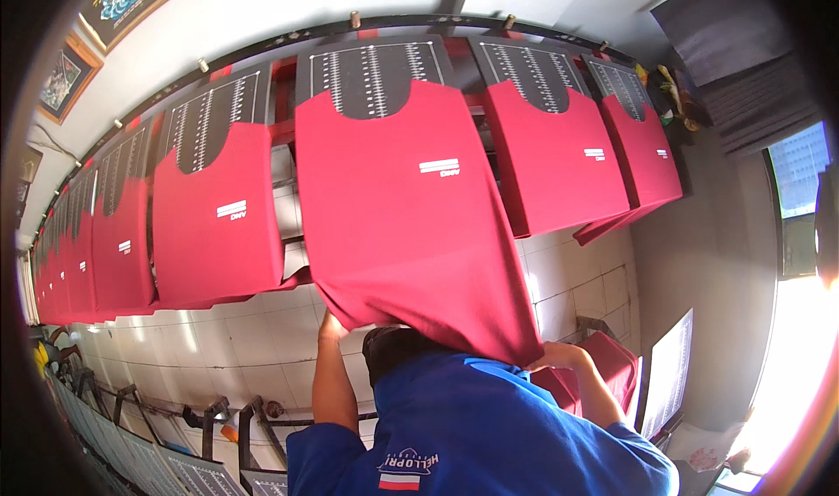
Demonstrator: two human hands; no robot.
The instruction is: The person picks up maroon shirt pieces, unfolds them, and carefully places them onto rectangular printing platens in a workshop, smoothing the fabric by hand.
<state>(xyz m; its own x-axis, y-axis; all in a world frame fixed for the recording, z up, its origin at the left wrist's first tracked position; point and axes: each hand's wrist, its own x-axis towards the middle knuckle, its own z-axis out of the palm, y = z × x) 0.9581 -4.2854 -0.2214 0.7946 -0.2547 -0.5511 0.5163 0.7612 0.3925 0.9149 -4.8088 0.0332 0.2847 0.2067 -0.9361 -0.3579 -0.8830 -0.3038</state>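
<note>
A red T-shirt [393, 199] with a small white print is stretched over a dark board [371, 68] in the middle of a row. Its lower part slants toward me in loose folds. At its near left edge my left hand [332, 323] grips the cloth, with the fingers partly hidden under it. Farther right, my right hand [559, 356] is closed on the near right corner, pulling the hem out sideways. Between my hands, the hem hangs in front of my blue shirt [489, 426].
More red shirts lie on boards to both sides, such as one shirt [214, 216] on the left and another shirt [559, 159] on the right. A dark rail [306, 33] runs behind them. Behind me stand metal frames [210, 435] with boards. Bright window light [804, 347] enters at right.
</note>
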